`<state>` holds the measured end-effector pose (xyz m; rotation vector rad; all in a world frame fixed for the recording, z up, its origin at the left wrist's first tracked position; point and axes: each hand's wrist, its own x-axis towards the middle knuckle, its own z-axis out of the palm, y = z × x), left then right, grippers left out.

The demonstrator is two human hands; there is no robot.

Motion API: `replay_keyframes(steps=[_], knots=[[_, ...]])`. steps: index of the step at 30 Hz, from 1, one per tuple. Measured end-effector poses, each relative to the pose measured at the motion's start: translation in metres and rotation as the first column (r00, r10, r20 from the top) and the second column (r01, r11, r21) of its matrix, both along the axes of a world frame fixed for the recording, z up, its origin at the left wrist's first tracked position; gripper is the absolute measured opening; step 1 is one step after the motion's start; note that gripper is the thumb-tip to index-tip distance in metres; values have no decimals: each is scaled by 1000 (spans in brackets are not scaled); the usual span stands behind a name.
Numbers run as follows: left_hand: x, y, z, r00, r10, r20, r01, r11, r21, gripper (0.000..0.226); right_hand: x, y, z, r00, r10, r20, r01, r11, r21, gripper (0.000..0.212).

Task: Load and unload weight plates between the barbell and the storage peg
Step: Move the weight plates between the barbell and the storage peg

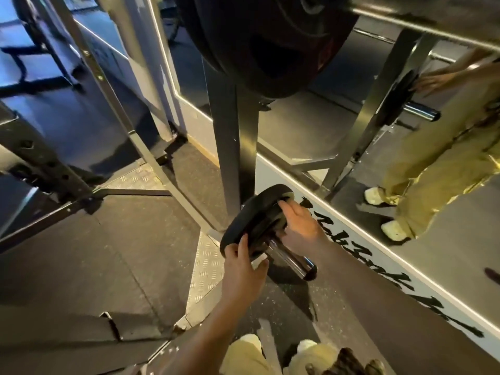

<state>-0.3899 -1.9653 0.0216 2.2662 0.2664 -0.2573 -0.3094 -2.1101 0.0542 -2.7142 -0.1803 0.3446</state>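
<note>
A small black weight plate [251, 220] sits on the chrome storage peg [295, 262] low on the rack's upright post [235, 147]. My left hand [244, 266] grips the plate's lower near rim. My right hand [300, 226] holds its upper right rim, fingers curled over the edge. The peg's free end sticks out toward me, bare. Overhead hangs a large black plate [270, 41] on the barbell, whose steel bar [422, 14] runs to the upper right.
A wall mirror [405, 163] on the right reflects the rack, the peg and a person's legs. A sloped rack brace [113, 104] and base rails cross the dark rubber floor on the left. My shoes [305, 347] stand just below the peg.
</note>
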Motion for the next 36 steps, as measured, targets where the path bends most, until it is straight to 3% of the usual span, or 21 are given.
replay_keyframes(steps=[4, 10, 14, 18, 23, 25, 27, 29, 32, 36], knots=[[1, -3, 0, 998, 43, 43, -45, 998, 38, 76, 6, -2, -11, 984, 85, 155, -76, 995, -67, 70], [1, -28, 5, 982, 173, 69, -180, 978, 102, 78, 27, -19, -5, 949, 283, 137, -259, 951, -170, 62], [-2, -34, 10, 981, 177, 82, -191, 954, 230, 81, 32, -21, -8, 953, 274, 128, -257, 957, -135, 66], [-3, -41, 8, 980, 195, 44, -199, 970, 142, 88, 40, -27, -12, 955, 275, 112, -261, 958, -122, 64], [4, -44, 9, 954, 149, 260, -220, 937, 271, 78, 45, -37, -13, 959, 275, 63, -254, 940, -229, 65], [13, -45, 13, 953, 152, 264, -229, 929, 290, 71, 47, -38, -13, 960, 276, 48, -254, 929, -270, 71], [19, -44, 14, 958, 163, 234, -235, 916, 325, 65, 50, -38, -12, 954, 300, 28, -274, 902, -333, 76], [18, -46, 9, 941, 106, 321, -231, 894, 383, 62, 52, -36, -10, 937, 349, 29, -309, 864, -399, 71], [14, -43, -11, 898, 15, 439, -235, 861, 452, 62, 54, -28, -3, 888, 456, 55, -374, 789, -487, 52], [13, -40, -21, 904, 20, 428, -229, 867, 443, 68, 63, -22, 7, 817, 576, 30, -453, 673, -585, 32]])
